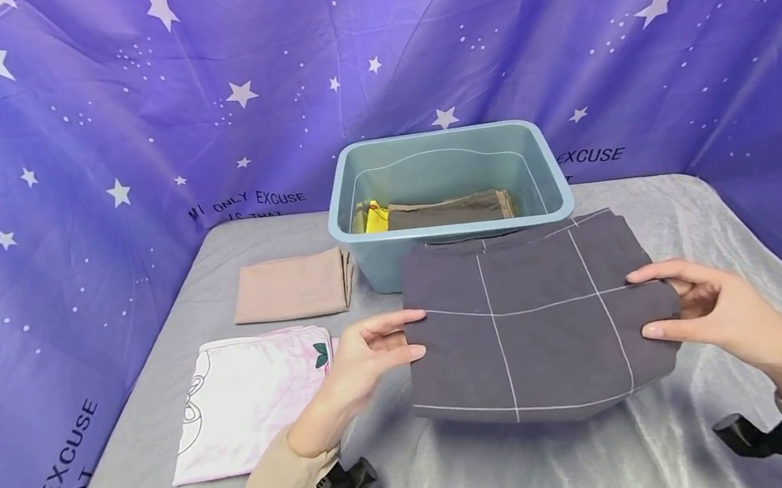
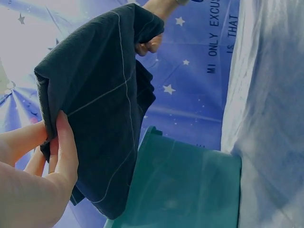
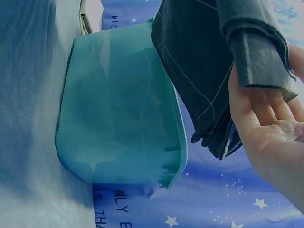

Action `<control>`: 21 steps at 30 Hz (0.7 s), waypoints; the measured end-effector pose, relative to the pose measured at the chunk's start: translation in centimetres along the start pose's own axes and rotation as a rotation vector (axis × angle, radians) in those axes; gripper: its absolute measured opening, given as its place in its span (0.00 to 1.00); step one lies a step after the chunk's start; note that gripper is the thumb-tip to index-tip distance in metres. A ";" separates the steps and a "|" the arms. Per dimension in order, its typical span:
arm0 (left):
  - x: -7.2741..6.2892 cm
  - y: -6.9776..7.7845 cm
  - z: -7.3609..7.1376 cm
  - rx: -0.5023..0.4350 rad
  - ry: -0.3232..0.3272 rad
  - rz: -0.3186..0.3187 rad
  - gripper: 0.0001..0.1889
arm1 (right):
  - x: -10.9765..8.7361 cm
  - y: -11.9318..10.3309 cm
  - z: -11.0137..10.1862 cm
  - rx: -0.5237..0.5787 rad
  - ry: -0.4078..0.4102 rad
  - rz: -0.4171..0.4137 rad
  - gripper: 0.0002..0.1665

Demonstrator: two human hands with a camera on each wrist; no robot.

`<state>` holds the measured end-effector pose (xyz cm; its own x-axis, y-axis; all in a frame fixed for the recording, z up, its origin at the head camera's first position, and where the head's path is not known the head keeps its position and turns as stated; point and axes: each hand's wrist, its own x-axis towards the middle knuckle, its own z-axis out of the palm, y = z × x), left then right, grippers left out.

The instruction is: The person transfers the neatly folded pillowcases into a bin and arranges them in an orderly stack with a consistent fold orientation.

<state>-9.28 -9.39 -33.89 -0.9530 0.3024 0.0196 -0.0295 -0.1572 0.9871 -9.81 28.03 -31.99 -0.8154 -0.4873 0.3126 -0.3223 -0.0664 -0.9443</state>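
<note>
A folded dark grey cloth with thin white grid lines (image 1: 543, 347) is held up in front of the bin. At its left edge my left hand (image 1: 368, 353) pinches it between thumb and fingers. My right hand (image 1: 713, 302) grips the opposite edge, thumb on the near face. Several folded layers show at the cloth's edge in the right wrist view, beside the palm of the right hand (image 3: 270, 123). The blue-green plastic bin (image 1: 451, 230) stands just behind, its lower front partly hidden by the cloth. Inside it are a folded dark brown cloth (image 1: 446, 213) and something yellow (image 1: 376, 217).
Left of the bin lies a folded beige cloth (image 1: 290, 289). Nearer, a folded white and pink cloth (image 1: 256, 399) with a green leaf print lies beside my left forearm. A grey cover (image 1: 479, 485) spreads over the table, and a purple star-patterned curtain (image 1: 298, 27) hangs behind.
</note>
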 end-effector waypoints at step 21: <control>0.1 1.9 -0.9 0.045 -0.024 0.131 0.23 | 1.4 -1.2 0.7 -0.112 0.100 0.074 0.35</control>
<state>-9.72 -10.45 -32.14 -0.9404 0.3043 0.1518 0.1086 -0.1542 0.9821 -10.23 26.87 -30.46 -0.8808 -0.3980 0.2564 -0.3064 0.0664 -0.9496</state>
